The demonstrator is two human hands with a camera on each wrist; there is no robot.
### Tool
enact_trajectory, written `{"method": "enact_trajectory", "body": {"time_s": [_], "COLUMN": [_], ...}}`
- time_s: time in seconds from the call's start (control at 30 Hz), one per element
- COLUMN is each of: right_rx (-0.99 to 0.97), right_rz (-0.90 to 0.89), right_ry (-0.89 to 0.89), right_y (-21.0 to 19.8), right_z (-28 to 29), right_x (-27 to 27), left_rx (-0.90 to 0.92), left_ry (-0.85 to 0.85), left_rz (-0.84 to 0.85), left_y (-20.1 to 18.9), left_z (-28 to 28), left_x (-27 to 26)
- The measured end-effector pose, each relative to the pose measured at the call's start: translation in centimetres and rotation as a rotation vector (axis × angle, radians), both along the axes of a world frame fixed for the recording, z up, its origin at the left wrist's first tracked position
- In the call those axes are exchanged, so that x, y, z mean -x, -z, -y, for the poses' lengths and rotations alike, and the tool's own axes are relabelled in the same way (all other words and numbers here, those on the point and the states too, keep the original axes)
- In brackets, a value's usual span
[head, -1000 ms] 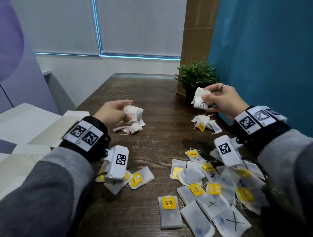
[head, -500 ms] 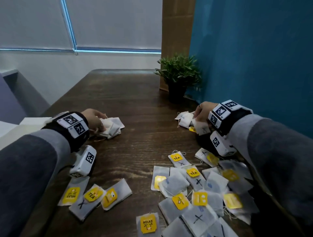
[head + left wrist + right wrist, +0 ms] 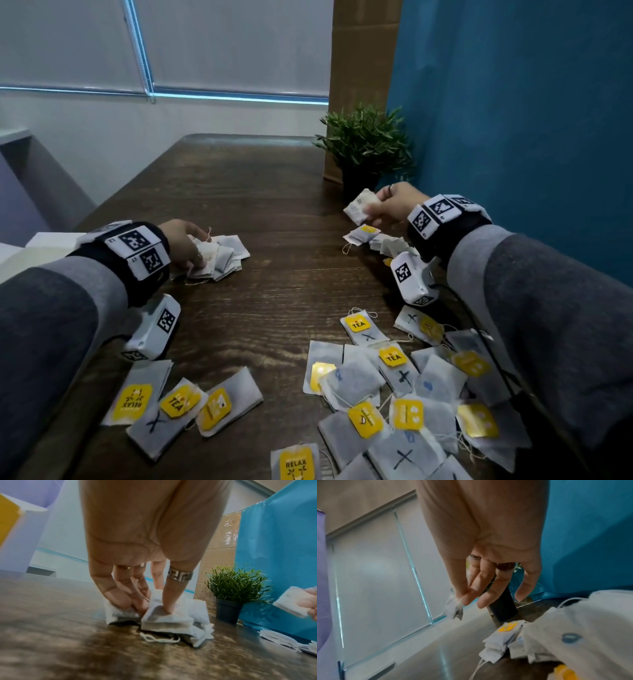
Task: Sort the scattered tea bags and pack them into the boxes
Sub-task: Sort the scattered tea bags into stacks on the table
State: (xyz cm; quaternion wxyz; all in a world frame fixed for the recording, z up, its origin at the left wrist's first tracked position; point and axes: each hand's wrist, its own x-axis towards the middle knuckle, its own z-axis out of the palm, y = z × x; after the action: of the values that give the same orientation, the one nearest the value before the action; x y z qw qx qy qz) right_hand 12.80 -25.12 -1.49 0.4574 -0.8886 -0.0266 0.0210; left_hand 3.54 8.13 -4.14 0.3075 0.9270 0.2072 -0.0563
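Observation:
My left hand (image 3: 202, 246) is down on a small pile of white tea bags (image 3: 226, 255) at the table's left. In the left wrist view its thumb and fingers (image 3: 123, 600) pinch bags of this pile (image 3: 168, 620) against the table. My right hand (image 3: 376, 205) is raised and pinches a thin stack of tea bags (image 3: 359, 209) just above a second pile (image 3: 371, 236) at the right. The right wrist view shows the stack (image 3: 453, 608) between thumb and index finger. Several loose bags with yellow tags (image 3: 394, 380) lie scattered nearer to me, and three more (image 3: 178, 404) at the front left.
A potted plant (image 3: 364, 150) stands just behind my right hand, against a cardboard panel (image 3: 363, 51) and a blue wall (image 3: 513, 120). Pale boxes (image 3: 37, 246) sit off the table's left edge. Bare dark wood (image 3: 291, 274) lies between the two piles.
A second ago both hands held bags in the air, then both dropped to their piles. My right hand has now lifted again with a stack; the left stays on its pile.

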Motion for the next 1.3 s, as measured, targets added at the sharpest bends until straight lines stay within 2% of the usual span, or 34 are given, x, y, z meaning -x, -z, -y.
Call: {"method": "enact_trajectory", "body": {"time_s": [0.03, 0.07, 0.13, 0.17, 0.2, 0.27, 0.33, 0.37, 0.43, 0.5, 0.57, 0.6, 0.67, 0.73, 0.87, 0.9, 0.97, 1.03, 1.07, 1.17, 1.23, 1.3], "right_rx": [0.005, 0.097, 0.475, 0.657, 0.750, 0.720, 0.548, 0.517, 0.588, 0.730, 0.782, 0.818, 0.920, 0.999, 1.006, 0.937, 0.635, 0.242, 0.110, -0.021, -0.102, -0.182], "right_rz": [-0.013, -0.035, -0.038, -0.015, 0.013, 0.012, -0.082, -0.140, -0.227, -0.311, -0.400, -0.411, -0.336, -0.241, -0.087, -0.038, -0.012, -0.076, -0.103, -0.128, -0.149, -0.186], "right_ry": [0.007, 0.005, -0.038, -0.053, -0.065, -0.104, -0.181, -0.243, -0.369, -0.451, -0.464, -0.461, -0.434, -0.446, -0.402, -0.377, -0.357, -0.375, -0.384, -0.434, -0.448, -0.471], "right_y": [0.1, 0.1, 0.3, 0.2, -0.2, -1.2, -2.1, -2.2, -2.2, -1.4, -0.2, 0.4, 1.2, 1.4, 0.0, -0.5, -1.4, -2.0, -2.2, -2.3, -2.2, -2.1], "right_z": [0.0, -0.1, 0.2, 0.3, 0.4, 0.9, 1.7, 2.0, 2.5, 2.8, 3.1, 3.2, 3.2, 3.0, 2.8, 2.8, 2.7, 2.2, 1.9, 0.7, -0.1, -0.8], "right_x": [0.1, 0.1, 0.5, 0.9, 1.5, 3.0, 4.5, 5.4, 7.3, 9.2, 10.7, 11.3, 12.1, 12.7, 13.0, 13.1, 13.2, 13.8, 14.0, 14.6, 14.8, 14.9], "left_rx": [-0.004, -0.006, -0.018, -0.069, -0.180, -0.448, -0.524, -0.493, -0.368, -0.225, -0.102, -0.089, -0.195, -0.293, -0.199, -0.175, -0.124, 0.058, 0.235, 0.863, 1.170, 1.426], "left_ry": [-0.003, -0.006, -0.008, 0.001, 0.022, 0.088, 0.206, 0.296, 0.485, 0.624, 0.700, 0.732, 0.804, 0.829, 0.750, 0.714, 0.635, 0.558, 0.516, 0.309, 0.196, 0.169], "left_rz": [-0.005, -0.008, -0.009, -0.008, -0.013, 0.011, 0.097, 0.130, 0.137, 0.047, -0.066, -0.111, -0.153, -0.150, -0.184, -0.157, -0.063, 0.017, 0.051, 0.174, 0.187, 0.140], "left_y": [0.1, 0.2, 0.1, -0.1, -0.4, -1.1, -2.1, -2.5, -3.3, -3.1, -2.2, -1.6, -0.7, -0.3, -1.0, -1.3, -1.8, -2.1, -2.2, -3.1, -3.7, -4.2], "left_z": [-0.1, -0.2, 0.0, 0.0, 0.2, 0.8, 2.6, 4.0, 7.4, 10.9, 13.8, 14.8, 16.6, 17.5, 16.9, 16.5, 15.4, 14.1, 13.6, 12.5, 11.5, 10.2], "left_x": [0.0, 0.0, 0.2, 0.4, 0.6, 1.3, 2.5, 3.4, 5.5, 7.5, 9.0, 9.4, 10.1, 10.5, 10.4, 10.4, 10.6, 11.0, 11.2, 12.3, 13.0, 13.6]}}
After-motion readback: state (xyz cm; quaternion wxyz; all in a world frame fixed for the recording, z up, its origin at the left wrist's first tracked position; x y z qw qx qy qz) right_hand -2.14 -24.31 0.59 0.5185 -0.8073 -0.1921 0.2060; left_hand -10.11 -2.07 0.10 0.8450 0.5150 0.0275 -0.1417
